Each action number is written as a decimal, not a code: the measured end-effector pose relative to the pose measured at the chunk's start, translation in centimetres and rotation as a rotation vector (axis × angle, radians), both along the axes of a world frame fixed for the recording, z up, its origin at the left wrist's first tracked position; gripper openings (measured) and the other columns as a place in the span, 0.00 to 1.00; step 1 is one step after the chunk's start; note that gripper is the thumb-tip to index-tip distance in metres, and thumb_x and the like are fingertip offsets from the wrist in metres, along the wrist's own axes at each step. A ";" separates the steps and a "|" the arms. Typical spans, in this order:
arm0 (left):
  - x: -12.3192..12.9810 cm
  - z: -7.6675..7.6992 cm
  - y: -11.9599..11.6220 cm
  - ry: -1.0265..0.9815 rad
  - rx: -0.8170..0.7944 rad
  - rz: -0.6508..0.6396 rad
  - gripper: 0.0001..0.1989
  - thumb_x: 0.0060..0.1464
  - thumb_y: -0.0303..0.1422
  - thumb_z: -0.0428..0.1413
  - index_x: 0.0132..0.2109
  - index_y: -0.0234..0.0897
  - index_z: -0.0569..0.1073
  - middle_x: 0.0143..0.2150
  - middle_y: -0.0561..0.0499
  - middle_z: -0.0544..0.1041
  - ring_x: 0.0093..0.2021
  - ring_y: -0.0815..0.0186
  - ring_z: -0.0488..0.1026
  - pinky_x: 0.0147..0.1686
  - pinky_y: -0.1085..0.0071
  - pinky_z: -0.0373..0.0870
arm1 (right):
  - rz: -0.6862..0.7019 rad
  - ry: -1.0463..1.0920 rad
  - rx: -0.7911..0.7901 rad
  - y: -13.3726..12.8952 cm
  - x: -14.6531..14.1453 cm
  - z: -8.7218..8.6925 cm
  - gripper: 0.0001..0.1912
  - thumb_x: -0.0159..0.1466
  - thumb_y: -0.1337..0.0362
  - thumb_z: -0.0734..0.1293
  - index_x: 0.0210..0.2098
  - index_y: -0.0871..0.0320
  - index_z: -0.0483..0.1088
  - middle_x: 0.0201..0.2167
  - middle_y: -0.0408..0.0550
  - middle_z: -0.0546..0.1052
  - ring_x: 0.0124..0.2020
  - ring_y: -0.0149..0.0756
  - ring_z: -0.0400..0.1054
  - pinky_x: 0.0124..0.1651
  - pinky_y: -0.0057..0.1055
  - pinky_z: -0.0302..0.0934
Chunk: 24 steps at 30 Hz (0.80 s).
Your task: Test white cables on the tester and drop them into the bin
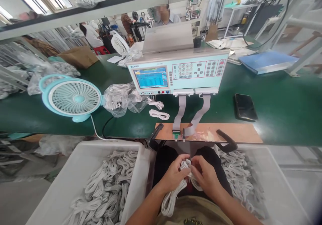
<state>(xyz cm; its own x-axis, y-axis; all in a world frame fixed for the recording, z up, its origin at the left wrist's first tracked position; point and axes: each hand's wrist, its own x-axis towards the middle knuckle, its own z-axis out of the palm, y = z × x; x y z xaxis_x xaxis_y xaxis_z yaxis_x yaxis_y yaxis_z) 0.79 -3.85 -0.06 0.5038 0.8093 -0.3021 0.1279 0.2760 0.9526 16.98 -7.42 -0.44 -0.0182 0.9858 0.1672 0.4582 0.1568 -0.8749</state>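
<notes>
A coiled white cable (169, 199) is held between my two hands, low in front of my lap. My left hand (174, 175) closes around the bundle, with a long loop hanging down below it. From the other side, the fingers of my right hand (205, 174) pinch the cable near its upper end; the exact part they hold is partly hidden. Just beyond my hands, two grey ribbon cables (179, 112) run from a cable tester (178, 74) with a lit screen down to small connectors (176, 136) on a copper-coloured board (208, 132).
White bins (83, 147) with many coiled cables flank my legs. Two clamps (227, 141) jut from the bench edge. On the green bench (130, 126) are a blue fan (75, 97), bagged cables (117, 99), loose coils (159, 114), a phone (246, 107) and a blue folder (268, 62). A person (173, 17) sits opposite.
</notes>
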 end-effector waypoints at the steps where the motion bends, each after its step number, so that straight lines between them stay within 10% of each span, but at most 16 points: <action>1: 0.0 0.1 0.1 0.009 0.012 0.006 0.23 0.50 0.39 0.57 0.53 0.38 0.67 0.40 0.50 0.71 0.34 0.68 0.68 0.37 0.71 0.65 | 0.030 -0.010 0.066 0.0 -0.1 0.1 0.06 0.65 0.64 0.59 0.33 0.56 0.66 0.26 0.43 0.69 0.25 0.33 0.64 0.29 0.27 0.60; 12: 0.0 2.2 -0.2 0.196 0.333 -0.097 0.24 0.52 0.37 0.56 0.55 0.37 0.65 0.52 0.44 0.70 0.51 0.59 0.67 0.53 0.64 0.61 | 0.267 -0.286 0.195 1.1 0.6 0.8 0.09 0.64 0.69 0.57 0.36 0.58 0.68 0.26 0.48 0.70 0.27 0.35 0.65 0.29 0.29 0.61; 17: 0.6 1.3 0.3 0.089 0.109 0.156 0.16 0.58 0.39 0.47 0.44 0.32 0.72 0.32 0.48 0.75 0.31 0.67 0.71 0.35 0.71 0.68 | 0.088 -0.127 0.102 2.1 0.3 0.3 0.05 0.60 0.67 0.60 0.27 0.57 0.63 0.22 0.42 0.66 0.22 0.31 0.61 0.26 0.26 0.55; 24: 0.3 0.1 2.6 0.004 -0.053 0.265 0.10 0.44 0.35 0.59 0.31 0.32 0.70 0.21 0.56 0.68 0.19 0.73 0.64 0.19 0.77 0.64 | -0.077 0.193 -0.118 4.5 -0.8 -1.0 0.09 0.62 0.58 0.61 0.30 0.57 0.66 0.23 0.41 0.70 0.25 0.32 0.63 0.29 0.26 0.58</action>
<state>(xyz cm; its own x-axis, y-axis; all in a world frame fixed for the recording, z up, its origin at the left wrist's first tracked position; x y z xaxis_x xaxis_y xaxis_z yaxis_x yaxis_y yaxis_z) 1.08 -1.23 0.02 0.2757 0.8958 -0.3487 0.0481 0.3494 0.9357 16.22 -2.96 -1.39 0.0786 0.9960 0.0435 0.2869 0.0192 -0.9578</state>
